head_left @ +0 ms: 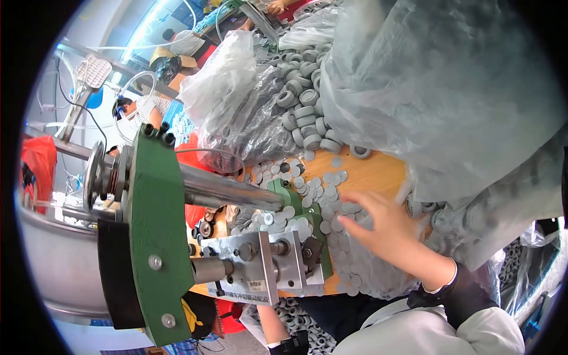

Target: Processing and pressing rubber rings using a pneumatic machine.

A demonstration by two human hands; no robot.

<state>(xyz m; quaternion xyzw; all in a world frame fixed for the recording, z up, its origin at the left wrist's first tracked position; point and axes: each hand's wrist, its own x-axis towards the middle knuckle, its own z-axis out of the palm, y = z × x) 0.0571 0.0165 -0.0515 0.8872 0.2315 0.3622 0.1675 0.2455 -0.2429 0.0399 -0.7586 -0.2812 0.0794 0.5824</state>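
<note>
The person's right hand (387, 231) reached in from the lower right, above the bench (386, 170), with thumb and forefinger spread wide apart and nothing visible between them. Loose flat gray discs (319, 191) lay just to the left of its fingertips, scattered over the wood and extending farther left and away from the person. Being round, they had no long axis, and they pointed no particular way.

The right hand was plainly the nearer one in view. Only the left forearm (270, 324) showed, rising from the lower edge; the left hand was hidden behind a metal block (248, 251), so whether it held anything could not be told.

That block and a green bracket (323, 245) stood left of the right hand, with discs heaped beside the bracket. A thick steel shaft (228, 186) ran from a tall green plate (157, 236) toward the bracket, closing off the left side. Beyond the discs was a pile of gray wheels (307, 97), between a crumpled clear bag (220, 77) and a large cloudy plastic sheet (441, 94) that overhung the right.
</note>
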